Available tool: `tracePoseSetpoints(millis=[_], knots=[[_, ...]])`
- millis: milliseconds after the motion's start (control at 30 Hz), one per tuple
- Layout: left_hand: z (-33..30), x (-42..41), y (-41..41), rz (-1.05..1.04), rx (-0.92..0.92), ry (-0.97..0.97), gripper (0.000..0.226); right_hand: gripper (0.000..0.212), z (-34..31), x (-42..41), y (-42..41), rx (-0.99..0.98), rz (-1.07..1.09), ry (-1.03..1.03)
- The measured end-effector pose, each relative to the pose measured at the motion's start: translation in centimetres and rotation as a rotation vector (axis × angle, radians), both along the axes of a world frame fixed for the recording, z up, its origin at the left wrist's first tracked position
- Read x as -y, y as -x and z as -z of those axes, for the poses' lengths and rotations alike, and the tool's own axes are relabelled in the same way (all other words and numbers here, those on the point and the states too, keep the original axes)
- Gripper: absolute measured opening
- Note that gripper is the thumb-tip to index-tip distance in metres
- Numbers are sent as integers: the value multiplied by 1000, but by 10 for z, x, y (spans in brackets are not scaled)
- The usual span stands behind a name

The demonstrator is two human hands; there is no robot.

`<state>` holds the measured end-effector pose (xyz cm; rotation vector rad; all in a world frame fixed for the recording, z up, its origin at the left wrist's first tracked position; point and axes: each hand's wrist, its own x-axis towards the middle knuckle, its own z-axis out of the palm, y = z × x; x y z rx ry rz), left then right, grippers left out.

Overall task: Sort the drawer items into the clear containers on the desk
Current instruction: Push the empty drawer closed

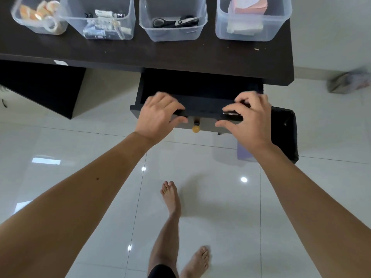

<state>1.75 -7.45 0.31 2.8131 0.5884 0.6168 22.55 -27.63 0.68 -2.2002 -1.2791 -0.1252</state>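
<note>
Both hands, left hand (158, 115) and right hand (248, 121), fingers curled over drawer (202, 101) front edge, open floor (220, 197) below.

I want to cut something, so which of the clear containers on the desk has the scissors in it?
The third clear container from the left: black-handled scissors lie flat in it. The others hold tape rolls, small packets and paper.

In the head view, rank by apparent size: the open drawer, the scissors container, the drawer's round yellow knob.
1. Open black drawer
2. Clear plastic container holding black-handled scissors, though partly cropped
3. Round yellow knob
</note>
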Motion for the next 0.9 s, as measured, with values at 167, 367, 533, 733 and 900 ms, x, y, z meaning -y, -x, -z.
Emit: tracePoseSetpoints(millis=[167, 367, 533, 733, 900], knots=[[-8, -41, -30, -45, -88, -102, 99, 89, -5, -25, -34, 52, 14, 41], [13, -58, -52, -107, 116, -176, 80, 82, 3, -51, -58, 304, 75, 7], [20, -70, -63, -130, 164, -315, 69, 69, 22, -60, -66, 375, 43, -196], [19, -69, -92, -256, 220, -429, 48, 47, 23, -91, -63, 379, 199, -292], [15, -82, -97, -202, 213, -512, 34, 34, 23, -97, -60, 467, 245, -248]])
